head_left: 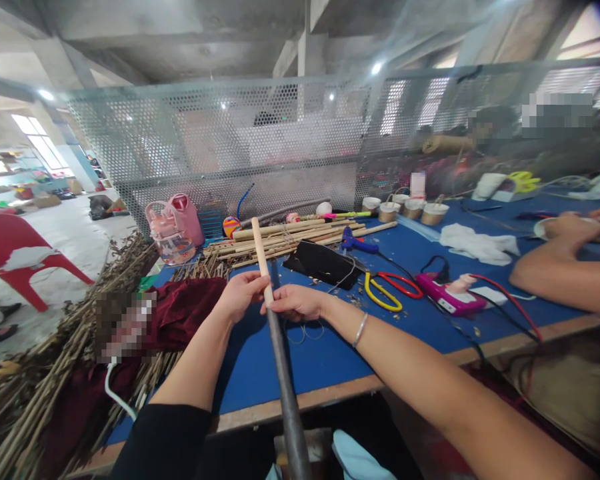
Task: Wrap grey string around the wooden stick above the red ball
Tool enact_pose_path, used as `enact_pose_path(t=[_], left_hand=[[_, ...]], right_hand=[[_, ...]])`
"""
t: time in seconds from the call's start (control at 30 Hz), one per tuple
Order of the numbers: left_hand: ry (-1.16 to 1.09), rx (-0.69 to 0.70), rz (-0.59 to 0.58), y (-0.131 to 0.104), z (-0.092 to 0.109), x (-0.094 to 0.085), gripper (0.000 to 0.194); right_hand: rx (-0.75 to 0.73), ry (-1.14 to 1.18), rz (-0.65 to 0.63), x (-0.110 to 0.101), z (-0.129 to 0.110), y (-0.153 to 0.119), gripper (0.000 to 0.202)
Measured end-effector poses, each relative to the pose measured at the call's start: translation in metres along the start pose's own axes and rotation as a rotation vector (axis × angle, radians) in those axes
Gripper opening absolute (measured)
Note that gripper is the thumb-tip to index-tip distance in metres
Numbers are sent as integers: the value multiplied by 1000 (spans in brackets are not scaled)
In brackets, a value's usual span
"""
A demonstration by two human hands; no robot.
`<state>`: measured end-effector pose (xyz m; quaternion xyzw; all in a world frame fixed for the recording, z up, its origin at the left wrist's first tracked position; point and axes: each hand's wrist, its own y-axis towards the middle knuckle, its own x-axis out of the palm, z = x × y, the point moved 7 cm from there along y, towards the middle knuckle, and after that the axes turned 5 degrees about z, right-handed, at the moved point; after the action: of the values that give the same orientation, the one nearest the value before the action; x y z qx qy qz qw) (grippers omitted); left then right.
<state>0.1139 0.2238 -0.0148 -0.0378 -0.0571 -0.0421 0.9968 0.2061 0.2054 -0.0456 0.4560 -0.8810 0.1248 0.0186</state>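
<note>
A pale wooden stick rises from the upper end of a long dark grey tube, which slants down past the table's front edge. My left hand pinches the stick from the left side. Just right of it, my right hand has its fingers closed around the stick's lower end, where it meets the tube. Thin wire loops lie on the blue table below my right hand.
Behind my hands lie wooden sticks, a black sheet, a glue gun and scissors. A purple power strip is at right, near another person's arm. Pink bottles and dry stalks are at left.
</note>
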Motion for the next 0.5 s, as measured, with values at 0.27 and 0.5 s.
enact_pose_path(t=[0.27,0.5], left_hand=[[-47,22,36,-1,1,0,29],[-94,-22,-22,0,0,-1,33]], right_hand=[[-49,-83,68,1,-3,2,38],[-1,9,-50,5,0,-2,39]])
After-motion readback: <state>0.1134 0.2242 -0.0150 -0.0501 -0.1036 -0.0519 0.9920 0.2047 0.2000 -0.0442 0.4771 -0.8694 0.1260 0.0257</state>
